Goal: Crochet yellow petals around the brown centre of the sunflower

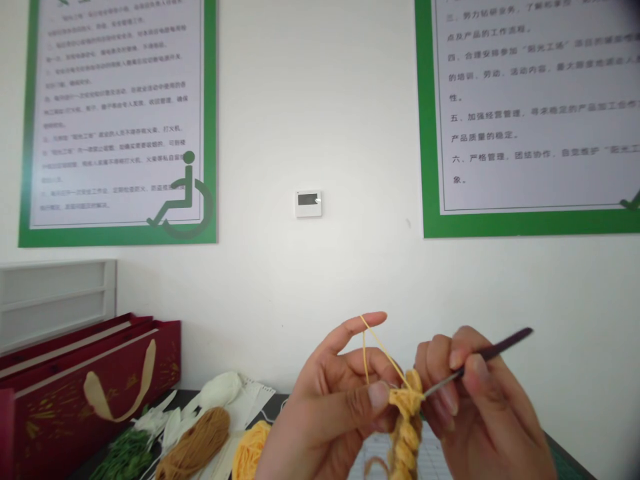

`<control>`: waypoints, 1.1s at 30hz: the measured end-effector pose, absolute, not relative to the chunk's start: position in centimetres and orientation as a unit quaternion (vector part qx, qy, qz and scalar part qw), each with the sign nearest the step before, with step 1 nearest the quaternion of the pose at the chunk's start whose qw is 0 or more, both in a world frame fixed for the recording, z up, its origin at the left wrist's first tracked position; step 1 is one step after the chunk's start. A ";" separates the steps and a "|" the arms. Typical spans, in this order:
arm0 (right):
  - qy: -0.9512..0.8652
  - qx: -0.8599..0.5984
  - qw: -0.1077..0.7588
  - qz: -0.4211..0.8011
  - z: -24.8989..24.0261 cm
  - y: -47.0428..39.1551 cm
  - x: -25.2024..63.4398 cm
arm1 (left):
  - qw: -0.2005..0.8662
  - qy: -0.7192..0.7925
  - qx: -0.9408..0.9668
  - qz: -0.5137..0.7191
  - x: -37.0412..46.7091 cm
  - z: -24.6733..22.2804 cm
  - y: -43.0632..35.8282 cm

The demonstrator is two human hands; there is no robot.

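My left hand (340, 400) pinches the top of a yellow and brown crochet piece (406, 433) between thumb and fingers. Its raised index finger carries a strand of yellow yarn (383, 348) that runs down to the piece. In my right hand (480, 393) is a crochet hook (500, 345) with a dark handle, gripped between thumb and fingers. The hook's thin metal shaft points left and its tip meets the upper edge of the crochet piece. Part of the piece hangs below the lower edge of the view.
Dark red gift bags (55, 407) stand at the left, before a pale grey box (60, 293). Beside them lie green yarn (125, 453), a brown skein (195, 443), a white skein (220, 390) and yellow yarn (250, 448). Paper (433, 460) lies under my hands. A white wall with green-framed posters rises behind.
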State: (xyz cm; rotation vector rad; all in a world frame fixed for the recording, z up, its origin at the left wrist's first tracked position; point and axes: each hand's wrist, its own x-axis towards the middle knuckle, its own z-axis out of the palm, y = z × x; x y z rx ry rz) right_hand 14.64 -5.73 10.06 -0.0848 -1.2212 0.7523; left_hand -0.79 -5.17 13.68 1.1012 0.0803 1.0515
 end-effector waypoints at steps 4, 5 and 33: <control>-0.557 -0.047 0.737 0.379 10.1 -5.2 14.1 | 0.651 0.058 0.525 0.545 0.0 13.2 -5.4; -0.554 -0.050 0.744 0.372 10.0 -5.2 14.0 | 0.642 0.055 0.525 0.555 0.2 13.1 -5.4; -0.645 -0.144 0.726 -0.192 9.2 -5.2 15.6 | 0.590 0.125 0.513 0.610 0.6 13.8 -6.7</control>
